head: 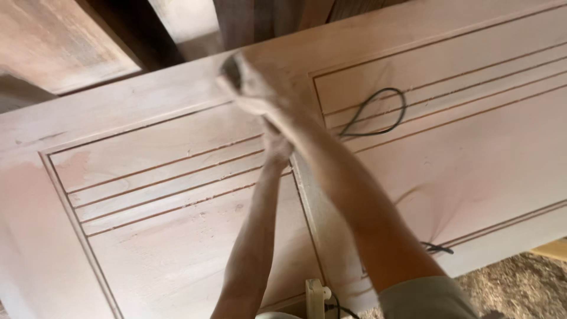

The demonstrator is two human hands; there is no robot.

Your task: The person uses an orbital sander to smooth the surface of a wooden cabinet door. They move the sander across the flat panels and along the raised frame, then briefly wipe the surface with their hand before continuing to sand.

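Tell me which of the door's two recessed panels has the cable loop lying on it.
The right panel: a dark cable loop lies near its upper left corner. The left panel shows only its grooves, with the left hand at its right edge.

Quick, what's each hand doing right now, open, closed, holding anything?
Left hand: resting on the wooden door panel; grip cannot be told.
Right hand: closed on a blurred dark object, pressed to the panel.

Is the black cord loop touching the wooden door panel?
Touching. The head view shows the black cord loop lying flat on the wooden door panel, across its grooves, with no gap or shadow beneath it.
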